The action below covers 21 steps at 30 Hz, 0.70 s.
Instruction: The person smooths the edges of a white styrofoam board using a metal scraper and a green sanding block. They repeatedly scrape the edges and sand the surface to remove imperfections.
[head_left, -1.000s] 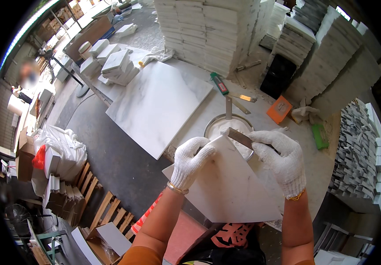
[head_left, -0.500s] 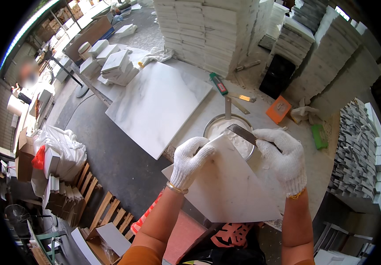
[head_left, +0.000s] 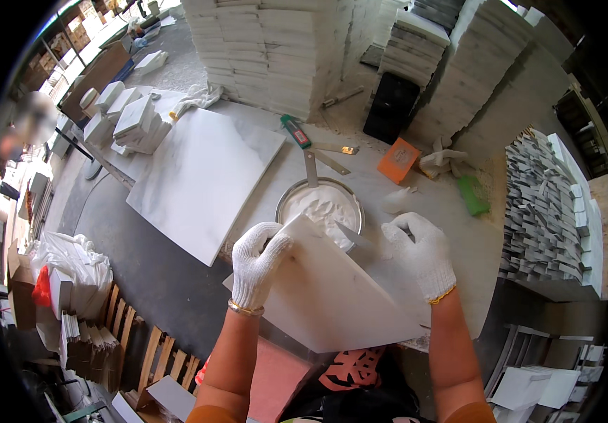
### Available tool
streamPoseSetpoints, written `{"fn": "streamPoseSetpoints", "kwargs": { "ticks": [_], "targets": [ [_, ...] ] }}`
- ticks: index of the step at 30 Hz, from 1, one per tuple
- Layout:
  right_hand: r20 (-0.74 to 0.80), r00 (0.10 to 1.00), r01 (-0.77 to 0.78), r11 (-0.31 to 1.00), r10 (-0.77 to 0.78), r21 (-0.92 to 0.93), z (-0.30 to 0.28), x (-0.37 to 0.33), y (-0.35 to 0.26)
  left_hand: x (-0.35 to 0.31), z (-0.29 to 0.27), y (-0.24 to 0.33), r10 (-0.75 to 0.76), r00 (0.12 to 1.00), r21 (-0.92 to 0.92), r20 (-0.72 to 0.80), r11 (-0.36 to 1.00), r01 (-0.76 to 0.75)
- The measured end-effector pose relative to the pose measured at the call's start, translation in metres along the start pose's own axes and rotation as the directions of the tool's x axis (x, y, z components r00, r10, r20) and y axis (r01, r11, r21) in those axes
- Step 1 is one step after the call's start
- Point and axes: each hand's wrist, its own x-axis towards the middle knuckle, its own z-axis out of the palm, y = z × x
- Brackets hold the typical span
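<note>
My left hand point(head_left: 258, 257), in a white knit glove, pinches the upper corner of a white marble tile point(head_left: 339, 292), which is tilted toward me. My right hand point(head_left: 422, 254), gloved too, is closed on a scraper point(head_left: 352, 235); its metal blade, partly blurred, reaches over the near right rim of a round metal bowl. White paste point(head_left: 318, 202) lies in that bowl point(head_left: 280, 199), just beyond the tile. A flat metal strip point(head_left: 311, 169) leans on the bowl's far rim. Left of it, a larger marble slab point(head_left: 205, 176) lies on the worktable point(head_left: 452, 233).
Behind the bowl are a green box cutter point(head_left: 295, 131), an orange block point(head_left: 398, 160), a crumpled glove point(head_left: 443, 159), a green sponge point(head_left: 473, 195) and a black phone-like slab point(head_left: 391, 106). Tall stone stacks point(head_left: 261, 56) border the far side. Wooden pallets point(head_left: 156, 352) sit at lower left.
The scraper has gone from above the tile's corner to the bowl's near right rim, its blade now pointing lower. My left hand still grips the tile. The whole view has shifted.
</note>
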Motion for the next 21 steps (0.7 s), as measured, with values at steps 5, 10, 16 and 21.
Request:
{"fn": "streamPoseSetpoints", "kwargs": {
  "ticks": [5,10,16,21],
  "targets": [
    [-0.297,0.955,-0.022,0.996,-0.006,-0.088,-0.001,0.018,0.05,-0.001,0.003,-0.003,-0.033,0.999,-0.061,0.005,0.998,0.033],
    [-0.12,0.992,0.05,0.988,-0.032,0.147,0.02,0.055,0.068,0.002,-0.001,0.004,0.019,0.998,0.036,0.054,0.999,-0.021],
    [0.109,0.987,0.045,0.865,-0.114,0.5,0.018,0.043,0.025,0.001,-0.004,0.001,0.018,0.999,0.033,0.047,0.999,-0.02],
    [0.193,0.954,0.115,0.872,-0.23,0.475,0.003,0.021,-0.036,0.001,-0.003,-0.001,0.02,0.999,0.043,0.048,0.999,-0.022]
  ]
}}
